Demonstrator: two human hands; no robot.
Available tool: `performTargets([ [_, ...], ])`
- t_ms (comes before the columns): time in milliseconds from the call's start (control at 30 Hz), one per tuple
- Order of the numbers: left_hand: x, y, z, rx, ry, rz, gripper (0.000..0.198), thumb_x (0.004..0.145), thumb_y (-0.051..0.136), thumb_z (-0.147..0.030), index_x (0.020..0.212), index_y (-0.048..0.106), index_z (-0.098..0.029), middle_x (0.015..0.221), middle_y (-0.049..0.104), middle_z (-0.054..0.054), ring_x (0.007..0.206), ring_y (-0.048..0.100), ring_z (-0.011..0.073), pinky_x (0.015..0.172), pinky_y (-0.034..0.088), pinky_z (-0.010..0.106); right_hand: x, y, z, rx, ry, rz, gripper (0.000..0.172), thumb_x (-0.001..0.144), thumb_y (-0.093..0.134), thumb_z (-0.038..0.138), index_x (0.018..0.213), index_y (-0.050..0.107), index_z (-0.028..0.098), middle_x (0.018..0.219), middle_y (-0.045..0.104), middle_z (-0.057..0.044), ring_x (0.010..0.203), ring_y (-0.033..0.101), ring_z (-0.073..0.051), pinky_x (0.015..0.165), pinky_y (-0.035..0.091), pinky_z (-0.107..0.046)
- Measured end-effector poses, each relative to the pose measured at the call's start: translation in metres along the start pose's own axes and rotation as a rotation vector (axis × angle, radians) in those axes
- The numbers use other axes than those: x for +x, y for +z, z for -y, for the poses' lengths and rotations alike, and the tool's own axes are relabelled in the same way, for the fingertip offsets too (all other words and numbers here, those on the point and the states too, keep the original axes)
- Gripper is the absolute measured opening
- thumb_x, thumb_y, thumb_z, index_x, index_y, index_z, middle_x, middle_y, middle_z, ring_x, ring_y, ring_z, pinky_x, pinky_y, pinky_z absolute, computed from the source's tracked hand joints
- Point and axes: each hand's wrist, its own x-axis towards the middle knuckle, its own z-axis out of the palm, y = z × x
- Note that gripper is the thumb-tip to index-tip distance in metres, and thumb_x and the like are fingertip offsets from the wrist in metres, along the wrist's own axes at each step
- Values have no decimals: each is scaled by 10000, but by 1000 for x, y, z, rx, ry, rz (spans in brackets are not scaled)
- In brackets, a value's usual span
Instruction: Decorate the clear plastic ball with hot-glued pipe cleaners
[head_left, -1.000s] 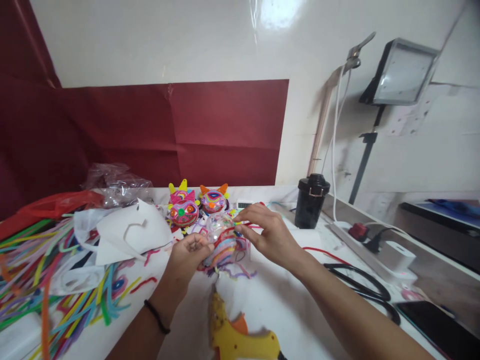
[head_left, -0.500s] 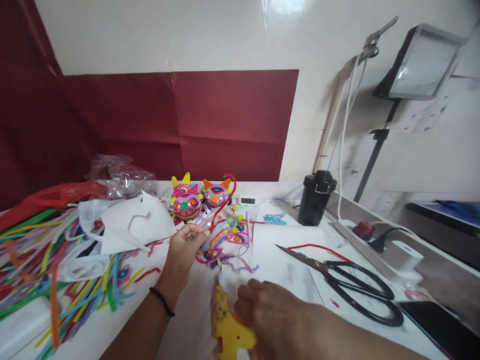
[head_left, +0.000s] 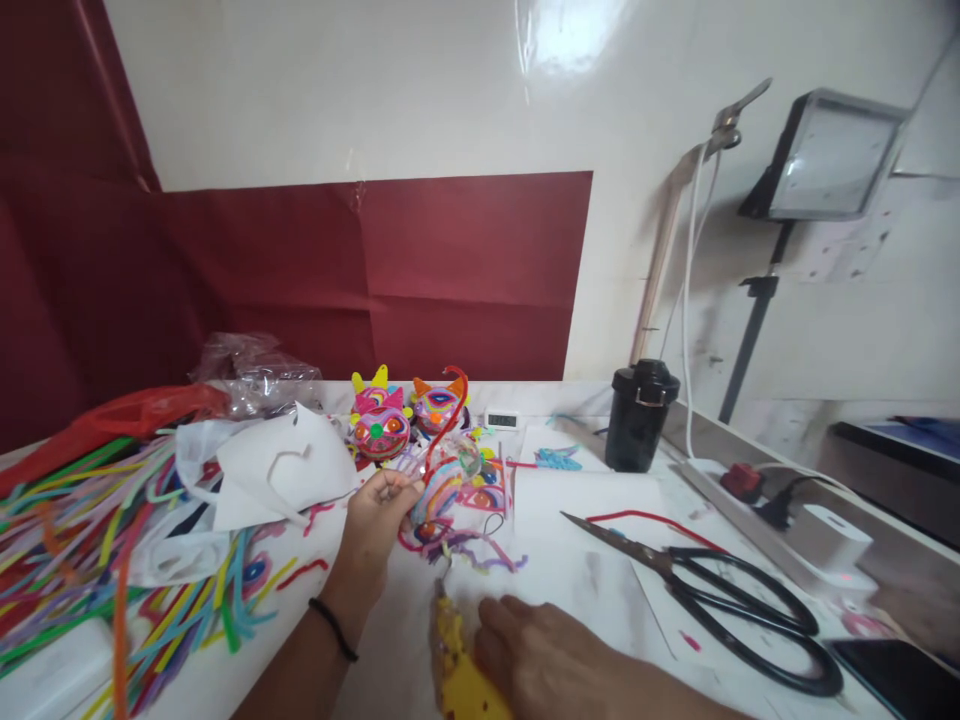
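Observation:
My left hand (head_left: 379,520), with a black band at the wrist, pinches a small clear ball ornament (head_left: 444,488) decorated with pastel stripes. A red pipe cleaner (head_left: 455,408) curls up from it like a tail, and a thin dark loop lies at its right. Near its lower front is the metal nozzle of a yellow glue gun (head_left: 454,655). My right hand (head_left: 536,650) is closed at the gun's right side, over its handle; the fingers' underside is hidden. Purple and pale pipe-cleaner bits (head_left: 480,555) lie just beyond the nozzle.
Finished cat-face ornaments (head_left: 381,432) stand behind. Left are many pipe cleaners (head_left: 82,530), cut white paper (head_left: 281,470) and clear plastic wrap (head_left: 259,375). Right are large black-handled scissors (head_left: 720,590), a black cup (head_left: 640,420), a power strip (head_left: 780,530) and a phone (head_left: 896,675).
The view has tilted up slightly, so everything sits lower in the picture. The left hand keeps its pinch on the ornament; the right hand stays by the glue gun, covering more of its handle.

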Motion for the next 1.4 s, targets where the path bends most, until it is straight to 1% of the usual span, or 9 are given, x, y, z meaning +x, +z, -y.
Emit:
performTargets([
  [67,0,-1,0,-3,2,0,216,631,701,-286,617,513,-180,456,450,-97,408,373,57,418,286,178,-10,-29,-4,186,42,76,271,737,715,341,881,633,127,879,664,-88,705,604,-216,530,430,-286],
  [100,0,-1,-1,-6,3,0,216,632,698,-286,615,511,-180,451,446,-98,408,370,57,418,283,177,-15,-43,-7,294,140,49,238,726,710,279,898,622,140,921,653,-76,714,598,-195,587,441,-278],
  [167,-1,-1,-3,-15,8,2,214,635,694,-285,613,509,-179,443,443,-99,408,370,58,420,283,176,-26,-66,-13,511,270,-22,286,656,671,166,931,593,172,938,625,-42,730,589,-178,604,427,-261],
  [267,-4,0,-6,-28,8,9,206,640,693,-287,622,519,-178,438,456,-96,406,377,61,421,286,176,-34,-81,-23,743,322,-202,280,618,578,100,883,572,191,882,595,-12,728,553,-155,639,421,-251],
  [400,-7,2,-9,-45,11,28,201,633,703,-282,624,528,-183,425,465,-92,398,388,69,419,293,181,-30,-76,-31,945,331,-422,312,623,548,149,931,590,167,877,595,-40,770,542,-182,679,426,-284],
  [500,-10,4,-10,-52,22,46,199,631,703,-270,613,523,-187,426,463,-93,395,381,68,418,295,180,-25,-69,-32,1007,344,-481,282,636,554,166,912,611,157,859,600,-52,771,542,-196,681,420,-303],
  [767,-15,8,-14,-51,20,109,203,652,698,-267,621,516,-183,475,468,-88,407,395,65,424,326,178,-22,-62,-27,1068,280,-556,234,657,590,180,886,635,152,843,609,-61,779,552,-205,690,422,-311],
  [1200,-17,7,-14,-69,32,104,208,639,707,-273,616,520,-187,488,481,-83,413,405,70,423,328,182,-24,-60,-28,1036,238,-547,268,699,591,200,959,632,148,885,613,-89,786,568,-209,692,459,-321],
  [1400,-17,8,-15,-75,25,98,210,624,713,-276,607,524,-187,497,483,-78,420,415,71,425,334,180,-25,-54,-27,1070,280,-554,273,699,606,215,965,652,179,878,610,-76,789,550,-210,684,450,-316],
])
